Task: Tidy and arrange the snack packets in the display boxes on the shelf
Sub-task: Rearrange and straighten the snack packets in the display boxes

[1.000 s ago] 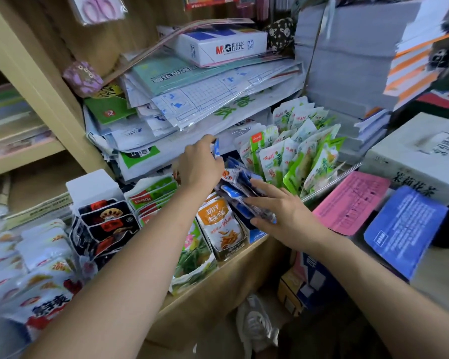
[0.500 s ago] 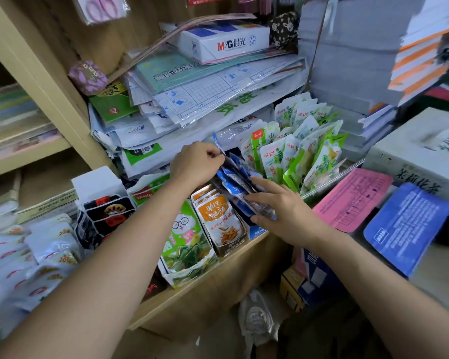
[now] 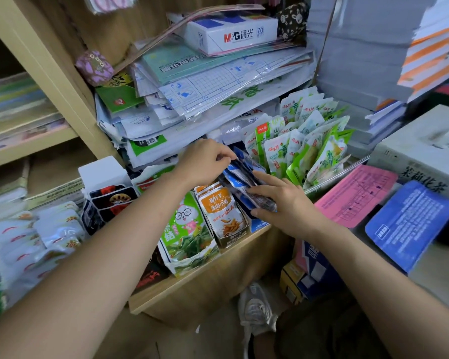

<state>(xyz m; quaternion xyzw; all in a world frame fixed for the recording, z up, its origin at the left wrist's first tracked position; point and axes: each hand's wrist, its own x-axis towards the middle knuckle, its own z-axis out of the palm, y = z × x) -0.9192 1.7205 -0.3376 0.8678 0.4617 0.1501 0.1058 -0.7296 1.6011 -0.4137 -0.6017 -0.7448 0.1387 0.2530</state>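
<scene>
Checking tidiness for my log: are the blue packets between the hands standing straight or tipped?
Tipped. The blue packets slant and fan out unevenly, left hand pinching their tops, right hand holding their fronts.

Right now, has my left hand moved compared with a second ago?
Yes, slightly: the left hand has drawn back from the paper stack toward the orange packets, pinching the blue packets.

The left hand (image 3: 205, 161) and right hand (image 3: 283, 203) cover much of the blue packets (image 3: 240, 174); only a corner of their display box (image 3: 260, 225) shows. White packets (image 3: 24, 237) at the left edge are blurred and cut off, like the paper stack (image 3: 368, 47) top right
</scene>
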